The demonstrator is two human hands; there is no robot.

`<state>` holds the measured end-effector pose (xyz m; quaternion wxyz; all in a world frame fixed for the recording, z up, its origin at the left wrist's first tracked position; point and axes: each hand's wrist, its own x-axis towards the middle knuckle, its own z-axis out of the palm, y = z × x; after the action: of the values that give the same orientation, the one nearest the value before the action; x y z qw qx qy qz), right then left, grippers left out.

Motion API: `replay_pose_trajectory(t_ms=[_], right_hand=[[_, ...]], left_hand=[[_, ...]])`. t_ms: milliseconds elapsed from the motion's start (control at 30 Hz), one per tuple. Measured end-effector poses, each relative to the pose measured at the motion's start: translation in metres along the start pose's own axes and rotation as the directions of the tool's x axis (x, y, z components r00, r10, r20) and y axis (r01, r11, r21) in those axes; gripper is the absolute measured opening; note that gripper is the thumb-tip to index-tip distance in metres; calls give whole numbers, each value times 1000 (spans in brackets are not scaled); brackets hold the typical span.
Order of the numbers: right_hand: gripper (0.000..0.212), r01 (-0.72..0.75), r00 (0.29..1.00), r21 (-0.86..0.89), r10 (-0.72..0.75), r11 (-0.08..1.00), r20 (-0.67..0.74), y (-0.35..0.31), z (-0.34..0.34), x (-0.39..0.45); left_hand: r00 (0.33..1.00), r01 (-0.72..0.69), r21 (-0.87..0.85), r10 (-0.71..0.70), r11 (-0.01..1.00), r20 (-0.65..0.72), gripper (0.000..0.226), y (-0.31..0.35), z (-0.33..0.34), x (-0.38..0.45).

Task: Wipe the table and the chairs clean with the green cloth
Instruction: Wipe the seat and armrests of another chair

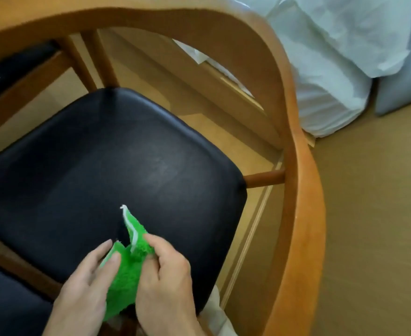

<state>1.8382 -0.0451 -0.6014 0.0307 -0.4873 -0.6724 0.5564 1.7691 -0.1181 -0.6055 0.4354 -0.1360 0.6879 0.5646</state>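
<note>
I observed the left hand (88, 284) and the right hand (165, 282) each pinching the green cloth (124, 272), held above the chair (304, 190) and its black seat (102, 170).

1. The cloth (124, 270) is bright green and fuzzy, with a white edge strip.
2. The seat (107, 175) is plain glossy black, with a pale sheen near its middle.
3. The chair frame (304, 190) is warm orange-brown wood.
4. The floor (374, 214) is a plain tan brown.
5. The bedding (340, 57) is white, faintly bluish.
6. A second seat (10, 66), upper left, is black too.
</note>
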Motion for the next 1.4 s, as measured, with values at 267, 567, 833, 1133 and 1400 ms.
replay_pose_trajectory(t_ms=[267,567,833,1133,1400], right_hand=[[50,267,671,-520,-543,812,-504,-37,-130,-12],[60,-234,806,-663,-239,711,-541,47,-195,11],[62,-108,872,-566,-196,818,-449,27,-230,90],[49,297,792,-483,-495,824,-357,-68,-234,232],[54,274,661,-797,-707,539,-251,-170,-183,293]], left_hand=[[762,-211,261,-9,942,647,31,35,96,-38],[782,-381,520,-33,765,623,23,17,175,-30],[879,-412,535,167,738,446,19,41,214,-4],[909,-416,582,298,699,291,23,94,220,30],[909,-408,552,382,728,169,24,153,187,64]])
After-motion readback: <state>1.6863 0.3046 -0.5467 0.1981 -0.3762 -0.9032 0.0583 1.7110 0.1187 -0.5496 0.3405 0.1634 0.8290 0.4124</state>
